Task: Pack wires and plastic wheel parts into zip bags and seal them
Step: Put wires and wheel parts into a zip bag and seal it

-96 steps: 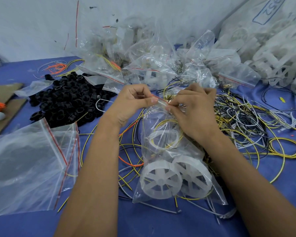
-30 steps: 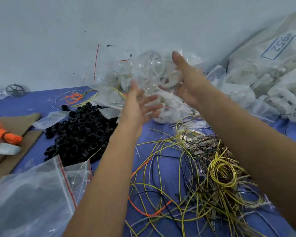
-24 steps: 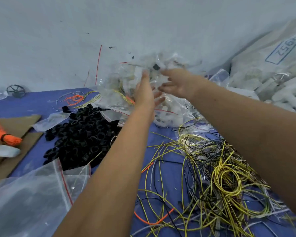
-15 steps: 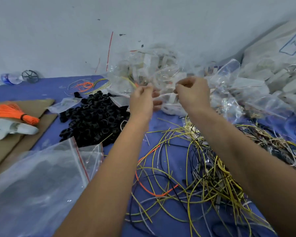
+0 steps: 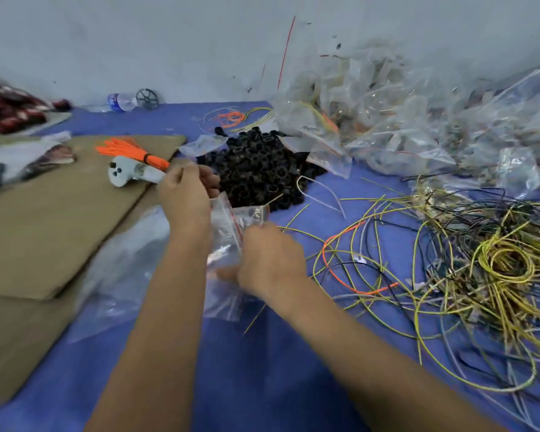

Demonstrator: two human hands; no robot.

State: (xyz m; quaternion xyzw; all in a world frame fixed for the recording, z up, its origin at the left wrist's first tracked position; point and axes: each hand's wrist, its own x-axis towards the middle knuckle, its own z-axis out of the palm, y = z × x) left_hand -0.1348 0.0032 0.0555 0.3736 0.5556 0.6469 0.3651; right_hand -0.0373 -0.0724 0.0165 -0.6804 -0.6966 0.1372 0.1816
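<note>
Hands over empty zip bag (image 5: 228,226): left hand (image 5: 186,194) at far edge, fingers curled pinching it; right hand (image 5: 268,260) near edge, fingers closed gripping plastic.

Zip bag (image 5: 228,226): thin, clear, glossy plastic film, creased. Wires (image 5: 468,275): smooth plastic insulation. Black rings (image 5: 259,169): matt plastic. Table (image 5: 250,369): matt blue cloth cover. Board (image 5: 53,219): matt brown cardboard. Wall (image 5: 138,42): matt painted surface.

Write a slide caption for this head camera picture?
Both hands, left and right, grip an empty zip bag beside tangled wires and black rings.
</note>
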